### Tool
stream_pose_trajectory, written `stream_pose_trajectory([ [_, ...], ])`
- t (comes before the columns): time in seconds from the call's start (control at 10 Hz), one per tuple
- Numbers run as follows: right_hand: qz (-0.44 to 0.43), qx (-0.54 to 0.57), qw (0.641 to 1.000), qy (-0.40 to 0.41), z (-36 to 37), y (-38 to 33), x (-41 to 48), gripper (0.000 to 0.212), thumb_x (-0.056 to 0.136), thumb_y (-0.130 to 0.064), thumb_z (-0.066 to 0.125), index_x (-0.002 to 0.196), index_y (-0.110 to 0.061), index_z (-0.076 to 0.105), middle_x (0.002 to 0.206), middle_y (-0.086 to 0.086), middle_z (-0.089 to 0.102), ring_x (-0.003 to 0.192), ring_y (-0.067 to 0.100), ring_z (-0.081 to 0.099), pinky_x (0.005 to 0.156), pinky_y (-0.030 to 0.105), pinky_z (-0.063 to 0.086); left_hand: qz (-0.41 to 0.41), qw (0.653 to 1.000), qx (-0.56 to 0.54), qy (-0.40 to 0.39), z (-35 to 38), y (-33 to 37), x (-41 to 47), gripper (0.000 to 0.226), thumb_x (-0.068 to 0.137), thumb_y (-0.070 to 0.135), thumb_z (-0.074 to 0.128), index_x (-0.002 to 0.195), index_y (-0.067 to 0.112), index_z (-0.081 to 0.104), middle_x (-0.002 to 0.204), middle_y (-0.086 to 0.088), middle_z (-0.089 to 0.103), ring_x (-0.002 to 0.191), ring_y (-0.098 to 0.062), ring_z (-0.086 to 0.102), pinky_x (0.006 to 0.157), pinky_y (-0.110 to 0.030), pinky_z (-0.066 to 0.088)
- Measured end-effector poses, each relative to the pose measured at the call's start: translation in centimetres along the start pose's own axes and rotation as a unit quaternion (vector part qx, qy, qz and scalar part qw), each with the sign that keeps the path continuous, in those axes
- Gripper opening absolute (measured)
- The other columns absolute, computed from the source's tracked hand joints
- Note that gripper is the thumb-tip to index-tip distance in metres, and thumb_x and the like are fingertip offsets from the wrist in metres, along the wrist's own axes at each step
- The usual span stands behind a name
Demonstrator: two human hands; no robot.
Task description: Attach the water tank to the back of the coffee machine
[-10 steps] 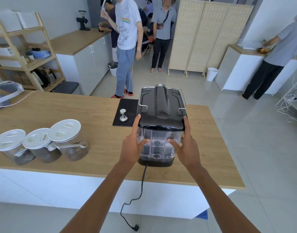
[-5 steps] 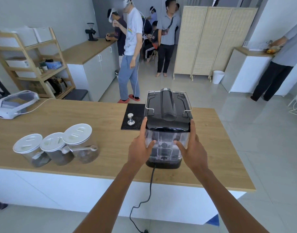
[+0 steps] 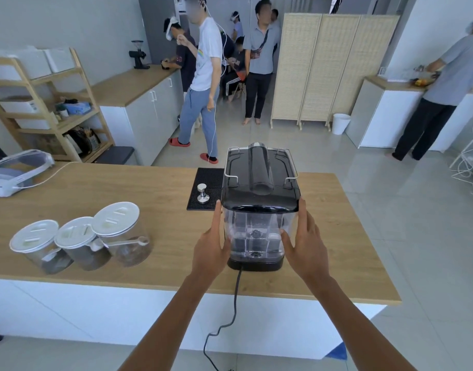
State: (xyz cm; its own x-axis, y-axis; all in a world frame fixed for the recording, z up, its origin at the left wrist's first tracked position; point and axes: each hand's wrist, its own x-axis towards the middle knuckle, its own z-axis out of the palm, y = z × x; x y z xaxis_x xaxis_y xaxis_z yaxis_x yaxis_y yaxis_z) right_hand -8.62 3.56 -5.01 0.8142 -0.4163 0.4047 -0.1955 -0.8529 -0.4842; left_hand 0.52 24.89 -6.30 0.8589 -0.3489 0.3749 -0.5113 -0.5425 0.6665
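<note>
A black coffee machine (image 3: 259,175) stands on the wooden counter (image 3: 155,194) with its back toward me. A clear water tank (image 3: 255,236) sits upright against that back, under the black top lip and on the black base. My left hand (image 3: 210,245) presses flat against the tank's left side, thumb toward the front face. On the tank's right side lies my right hand (image 3: 306,245), fingers up to the lid edge. Both hands clasp the tank between them.
A black power cord (image 3: 234,309) hangs from the machine over the counter's near edge. A tamper (image 3: 202,193) stands on a black mat (image 3: 206,188) left of the machine. Three lidded jars (image 3: 82,236) sit at the left. Several people stand beyond the counter.
The camera view has shifted and tilted upward a little. My hands stay on the tank's two sides, and the tank stays seated at the machine's back.
</note>
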Motion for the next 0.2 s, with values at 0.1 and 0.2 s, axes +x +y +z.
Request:
stream_pose_trajectory([
  [0.1,0.0,0.002,1.0,0.013,0.2,0.5,0.0,0.082,0.1,-0.049,0.049,0.163,-0.025,0.002,0.166,0.007,0.026,0.148,0.033,0.034,0.102,0.051,0.051,-0.012,1.0,0.005,-0.018,-0.1,-0.2,-1.0,0.079,0.09,0.055,0.034,0.16,0.025,0.01,0.11,-0.023,0.071,0.07,-0.007,0.063,0.056,-0.007,0.039],
  [0.2,0.01,0.0,1.0,0.029,0.8,0.9,-0.6,0.08,0.1,-0.051,0.048,0.162,-0.019,0.009,0.165,0.011,0.028,0.148,0.035,0.034,0.106,0.052,0.047,-0.045,0.998,0.028,-0.039,0.8,-2.1,-2.1,0.077,0.094,0.056,0.036,0.16,0.022,0.013,0.13,-0.015,0.066,0.103,-0.028,0.067,0.079,-0.027,0.053],
])
